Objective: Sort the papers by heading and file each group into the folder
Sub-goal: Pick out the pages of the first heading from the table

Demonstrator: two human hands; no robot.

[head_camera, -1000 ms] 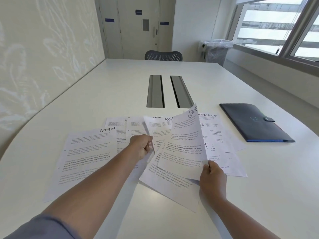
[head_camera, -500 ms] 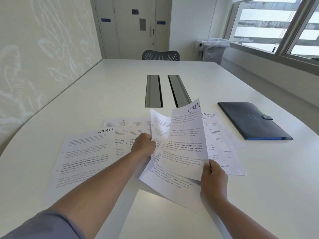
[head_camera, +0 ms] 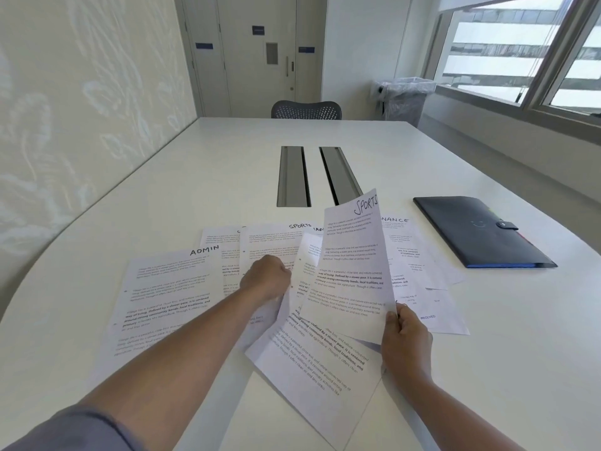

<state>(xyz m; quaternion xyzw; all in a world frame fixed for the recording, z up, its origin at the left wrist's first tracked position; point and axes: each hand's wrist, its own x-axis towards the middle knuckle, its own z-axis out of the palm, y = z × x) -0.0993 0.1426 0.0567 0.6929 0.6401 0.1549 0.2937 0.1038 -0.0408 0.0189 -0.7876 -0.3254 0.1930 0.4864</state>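
The right hand (head_camera: 405, 340) pinches the lower right corner of a sheet headed SPORTS (head_camera: 353, 271), holding it raised and tilted above the spread of papers (head_camera: 328, 369) on the white table (head_camera: 487, 353). The left hand (head_camera: 266, 278) is curled with its fingers on the left edge of a sheet tucked behind the raised one; whether it actually grips that edge cannot be told. To the left of the left hand lies a sheet headed ADMIN (head_camera: 166, 297), flat on the table. Just beyond the left hand a second sheet headed SPORTS (head_camera: 276, 242) lies flat. Beyond the right hand, partly hidden by the raised sheet, lies one whose heading ends in "NANCE" (head_camera: 409, 252). The dark folder (head_camera: 478, 232) lies closed, well to the right of the right hand, apart from the papers; its strap is fastened and coloured edges show along its near side.
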